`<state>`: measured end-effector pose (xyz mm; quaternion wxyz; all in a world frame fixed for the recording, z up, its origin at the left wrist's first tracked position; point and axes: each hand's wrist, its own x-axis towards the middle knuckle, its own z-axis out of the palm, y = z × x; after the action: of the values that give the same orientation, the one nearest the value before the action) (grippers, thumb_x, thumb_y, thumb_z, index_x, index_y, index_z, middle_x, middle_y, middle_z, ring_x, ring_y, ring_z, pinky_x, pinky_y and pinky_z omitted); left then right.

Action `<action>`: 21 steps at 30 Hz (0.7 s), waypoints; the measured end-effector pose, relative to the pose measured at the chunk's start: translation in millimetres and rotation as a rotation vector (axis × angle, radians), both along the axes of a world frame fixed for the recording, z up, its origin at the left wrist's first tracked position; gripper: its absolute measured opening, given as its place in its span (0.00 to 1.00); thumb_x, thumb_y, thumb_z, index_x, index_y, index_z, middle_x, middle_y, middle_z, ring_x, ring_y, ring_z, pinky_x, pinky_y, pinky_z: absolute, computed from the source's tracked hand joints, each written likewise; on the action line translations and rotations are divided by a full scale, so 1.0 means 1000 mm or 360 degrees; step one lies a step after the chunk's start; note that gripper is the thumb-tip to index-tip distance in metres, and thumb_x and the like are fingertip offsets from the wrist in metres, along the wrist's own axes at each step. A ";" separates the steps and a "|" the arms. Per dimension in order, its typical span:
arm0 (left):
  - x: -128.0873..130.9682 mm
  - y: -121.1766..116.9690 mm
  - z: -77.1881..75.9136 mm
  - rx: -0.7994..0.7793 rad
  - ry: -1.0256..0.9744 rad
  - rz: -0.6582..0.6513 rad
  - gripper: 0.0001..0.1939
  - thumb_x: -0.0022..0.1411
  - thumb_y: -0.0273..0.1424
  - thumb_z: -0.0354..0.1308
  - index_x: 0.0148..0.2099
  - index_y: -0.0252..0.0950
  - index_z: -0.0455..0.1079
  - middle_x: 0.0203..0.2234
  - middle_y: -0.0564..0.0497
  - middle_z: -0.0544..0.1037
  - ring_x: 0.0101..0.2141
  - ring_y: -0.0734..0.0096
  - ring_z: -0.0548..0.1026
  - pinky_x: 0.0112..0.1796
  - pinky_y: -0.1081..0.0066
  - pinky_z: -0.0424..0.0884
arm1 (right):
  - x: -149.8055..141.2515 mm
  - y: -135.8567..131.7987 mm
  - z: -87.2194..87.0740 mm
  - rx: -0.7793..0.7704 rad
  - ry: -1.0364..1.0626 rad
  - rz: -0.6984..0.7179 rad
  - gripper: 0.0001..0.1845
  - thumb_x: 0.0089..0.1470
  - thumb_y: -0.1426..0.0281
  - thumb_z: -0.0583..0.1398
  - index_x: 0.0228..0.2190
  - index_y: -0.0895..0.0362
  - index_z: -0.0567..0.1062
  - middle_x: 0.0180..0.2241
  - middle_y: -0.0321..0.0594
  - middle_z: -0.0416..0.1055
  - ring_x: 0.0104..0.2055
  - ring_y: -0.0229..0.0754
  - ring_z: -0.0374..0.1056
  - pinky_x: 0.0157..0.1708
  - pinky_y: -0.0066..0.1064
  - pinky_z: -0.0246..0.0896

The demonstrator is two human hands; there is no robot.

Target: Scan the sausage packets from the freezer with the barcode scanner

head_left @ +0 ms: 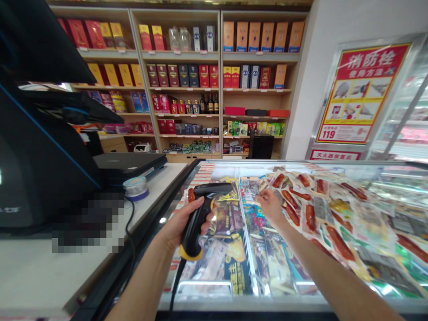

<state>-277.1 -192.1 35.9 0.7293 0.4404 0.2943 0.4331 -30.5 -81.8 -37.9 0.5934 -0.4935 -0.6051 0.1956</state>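
My left hand (195,216) is wrapped around the grip of a black barcode scanner (192,227) with yellow trim. Its head faces right, and a cord hangs from its lower end. To the right of it, my right hand (271,206) has its fingers pinched at the edge of a small grey-and-clear packet (249,191) over the freezer's glass top. Just beyond that hand, several vacuum-packed sausages (310,217) are spread across the glass. Beneath the glass, wrapped frozen goods (236,258) show on both sides of a white wire divider (248,240).
At the left, a white counter (30,272) carries a dark checkout terminal (40,147), a flat black device (130,162) and a roll of tape (136,187). A black cable (129,227) runs down the counter's edge. Shelves (180,55) of boxed goods stand behind the freezer.
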 end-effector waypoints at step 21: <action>-0.002 0.002 -0.003 0.0071 0.0245 0.0108 0.13 0.54 0.38 0.49 0.36 0.33 0.63 0.20 0.53 0.67 0.16 0.80 0.65 0.18 0.78 0.60 | 0.002 -0.003 0.014 -0.0090 0.0221 0.0143 0.10 0.38 0.65 0.56 0.25 0.58 0.65 0.24 0.36 0.66 0.27 0.38 0.62 0.27 0.28 0.55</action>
<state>-279.4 -189.8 32.9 0.6794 0.4782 0.3545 0.4291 -28.6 -84.7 -23.9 0.6104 -0.4677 -0.5781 0.2728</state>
